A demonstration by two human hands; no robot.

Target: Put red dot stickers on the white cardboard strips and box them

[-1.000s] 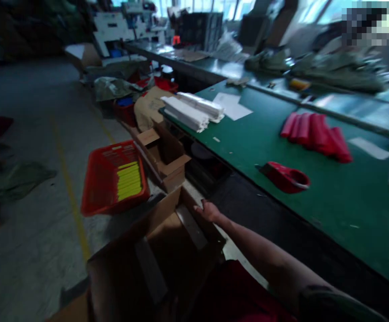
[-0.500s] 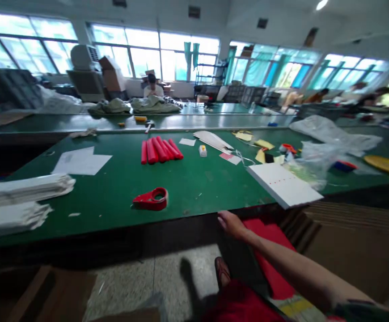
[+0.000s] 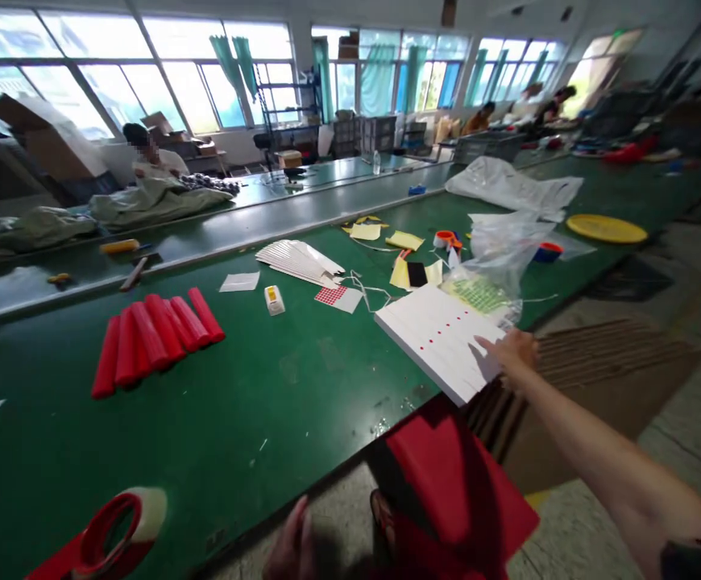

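My right hand (image 3: 512, 356) is at the near right corner of a flat white box or stack of white board (image 3: 429, 326), which has a row of small red dots. Its index finger stretches over the white top, and nothing shows in its grasp. Whether the fingertip touches the surface is hard to tell. Low in the view, short of the table edge, my left hand (image 3: 293, 544) shows partly and blurred, fingers stretched upward and holding nothing visible. A red tape dispenser (image 3: 105, 536) with a tape roll lies at the bottom left of the green table (image 3: 302, 354).
Red rolls (image 3: 155, 332) lie on the left. Fanned white strips (image 3: 300, 262), a red-dot sticker sheet (image 3: 338, 298), yellow papers (image 3: 404, 240) and a plastic bag (image 3: 501, 258) sit farther back. Stacked cardboard (image 3: 598, 379) stands beside the table. A person (image 3: 154, 157) sits across.
The view has swung right and closer to the white box. My right hand has moved from the table edge onto the box's corner. My left hand has come into view at the bottom.
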